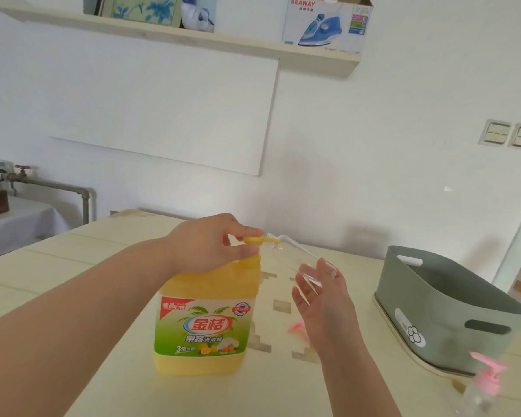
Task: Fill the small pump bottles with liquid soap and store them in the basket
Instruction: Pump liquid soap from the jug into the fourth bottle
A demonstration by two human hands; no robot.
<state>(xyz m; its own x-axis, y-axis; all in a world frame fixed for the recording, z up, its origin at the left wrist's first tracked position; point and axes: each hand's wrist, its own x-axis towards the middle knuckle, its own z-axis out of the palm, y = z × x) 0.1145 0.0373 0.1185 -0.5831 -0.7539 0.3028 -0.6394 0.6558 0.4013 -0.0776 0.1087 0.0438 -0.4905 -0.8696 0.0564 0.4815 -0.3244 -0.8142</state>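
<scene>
A large yellow liquid soap jug (203,317) stands upright in the middle of the table. My left hand (211,242) grips its yellow pump head (253,239) from above with thumb and fingers. In my right hand (322,299) lies a small clear bottle (306,260) without its pump, held tilted, its open neck up against the pump's spout. A loose pink pump top (297,328) rests on the table, partly hidden behind my right hand. Another small clear bottle with a pink pump (484,383) stands at the lower right. The grey basket (433,296) sits on the right.
The basket rests on a cream tray or lid (403,347) near the table's right edge. A wall runs close behind the table (73,266). At the far left are a pipe with a red valve (23,170) and a lower cloth-covered table (18,218).
</scene>
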